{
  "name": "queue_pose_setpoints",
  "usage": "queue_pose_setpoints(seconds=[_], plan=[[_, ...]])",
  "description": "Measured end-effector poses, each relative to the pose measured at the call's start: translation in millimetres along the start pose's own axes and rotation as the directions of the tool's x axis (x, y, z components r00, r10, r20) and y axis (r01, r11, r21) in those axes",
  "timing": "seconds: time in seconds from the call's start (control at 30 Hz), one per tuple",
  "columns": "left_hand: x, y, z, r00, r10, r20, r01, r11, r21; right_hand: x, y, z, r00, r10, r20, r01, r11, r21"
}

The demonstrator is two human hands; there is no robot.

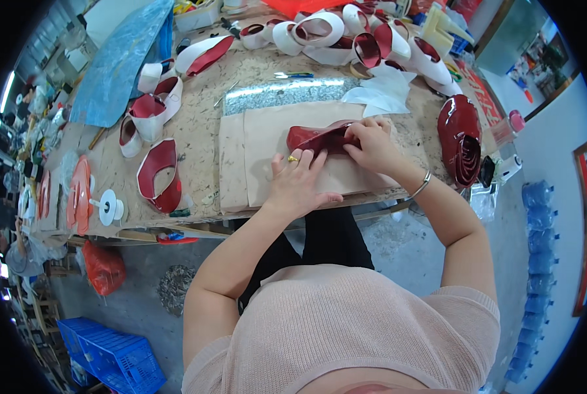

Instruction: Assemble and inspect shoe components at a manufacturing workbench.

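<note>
A glossy dark red shoe upper (304, 138) lies on beige sheets (267, 172) in front of me. With thumb and fingers, my right hand (380, 150) grips its right end, where the edge is lifted and folded. My left hand (297, 184) rests flat with fingers spread, the fingertips touching the near edge of the upper. To the left, another red upper (170, 196) with a pale lining stands by the table edge. Nested red uppers (461, 125) are stacked at the right.
A speckled stone slab (241, 100) lies beyond the sheets, with pliers-like tools (293, 75) behind it. White and red uppers (313, 33) crowd the far side. A white spool (110, 207) sits at the left edge. Blue crates (113, 354) and water bottles (540, 243) stand on the floor.
</note>
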State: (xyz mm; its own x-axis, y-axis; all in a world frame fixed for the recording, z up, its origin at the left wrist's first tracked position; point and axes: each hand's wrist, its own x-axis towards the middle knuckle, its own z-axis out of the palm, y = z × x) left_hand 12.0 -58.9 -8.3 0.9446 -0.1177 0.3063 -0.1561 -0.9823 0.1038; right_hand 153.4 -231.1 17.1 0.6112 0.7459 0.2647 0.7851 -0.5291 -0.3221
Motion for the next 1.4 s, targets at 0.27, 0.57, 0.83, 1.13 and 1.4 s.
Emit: queue_pose_setpoints(seconds=[0.27, 0.57, 0.83, 1.13, 1.4], plan=[[16, 30, -10, 0.992, -0.038, 0.122, 0.037, 0.999, 0.014, 0, 1, 6, 0.993, 0.121, 0.015, -0.122, 0.988, 0.095], [8, 22, -2, 0.995, -0.053, 0.082, 0.047, 0.996, 0.074, 3, 8, 11, 0.997, 0.070, 0.015, -0.071, 0.997, 0.013], [19, 23, -5, 0.993, -0.030, 0.114, 0.033, 0.999, -0.027, 1, 2, 5, 0.994, 0.091, 0.065, -0.091, 0.996, -0.005], [20, 3, -22, 0.939, 0.077, 0.334, -0.099, 0.994, 0.048, -26, -67, 21, 0.962, -0.136, -0.237, 0.173, 0.974, 0.146], [21, -57, -47, 0.869, 0.352, 0.348, -0.492, 0.684, 0.539, -28, -71, 61, 0.988, -0.095, -0.123, 0.087, 0.994, -0.068]])
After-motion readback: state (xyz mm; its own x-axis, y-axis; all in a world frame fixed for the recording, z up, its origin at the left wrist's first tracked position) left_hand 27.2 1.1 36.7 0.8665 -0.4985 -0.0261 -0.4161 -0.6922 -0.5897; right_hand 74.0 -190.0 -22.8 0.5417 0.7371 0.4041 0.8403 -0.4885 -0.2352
